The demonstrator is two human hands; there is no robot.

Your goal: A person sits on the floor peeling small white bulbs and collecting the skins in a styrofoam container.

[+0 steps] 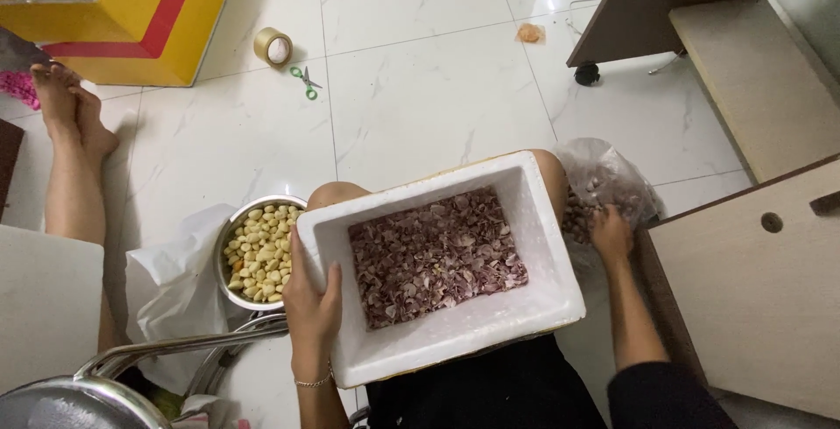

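A white foam box (525, 311) rests on my lap, filled with purplish garlic skins (437, 254). My left hand (312, 302) grips the box's left rim, thumb inside. My right hand (610, 232) reaches into a clear plastic bag (604, 180) of unpeeled garlic cloves on the floor at my right knee; its fingers are partly hidden in the bag. A steel bowl (229, 235) of peeled yellow cloves (262, 250) stands on the floor left of the box.
Another person's legs and feet (70, 132) stretch along the left. A yellow and red box (131, 9), tape roll (273, 46) and green scissors (306, 81) lie on the tiled floor. Wooden furniture (752, 263) stands right. A metal chair frame (166, 350) is bottom left.
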